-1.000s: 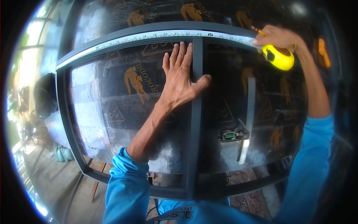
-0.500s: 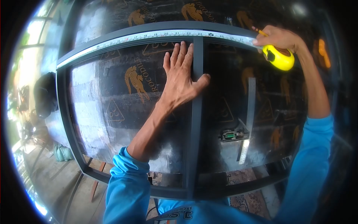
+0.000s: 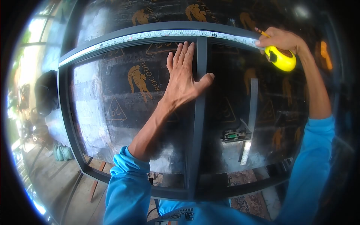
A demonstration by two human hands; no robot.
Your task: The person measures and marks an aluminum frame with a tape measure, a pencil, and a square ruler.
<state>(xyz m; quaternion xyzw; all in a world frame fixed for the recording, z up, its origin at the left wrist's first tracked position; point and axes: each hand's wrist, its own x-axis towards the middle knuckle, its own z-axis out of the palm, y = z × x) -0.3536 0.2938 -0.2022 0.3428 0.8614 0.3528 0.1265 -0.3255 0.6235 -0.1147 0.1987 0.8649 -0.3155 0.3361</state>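
Observation:
My right hand (image 3: 282, 39) grips a yellow tape measure (image 3: 284, 62) at the far right corner of a dark grey metal frame (image 3: 192, 150). A pencil (image 3: 263, 33) sticks out between that hand's fingers. From the case, the white blade (image 3: 150, 35) runs left along the frame's far bar to its left corner. My left hand (image 3: 182, 84) lies open with fingers stretched out, fingertips just below the blade and beside the frame's middle bar (image 3: 201, 67). The thumb reaches over that bar. Nothing is held in this hand.
Beneath the frame is a dark board (image 3: 90, 108) printed with gold crocodile marks. A combination square (image 3: 253, 105) with a green level vial lies right of the middle bar. A person's dark head (image 3: 47, 92) is at the left, above a teal bundle (image 3: 63, 152) on the floor.
The frame, the blade and my left hand appear slightly further right in view. My right hand keeps its hold on the tape measure and pencil.

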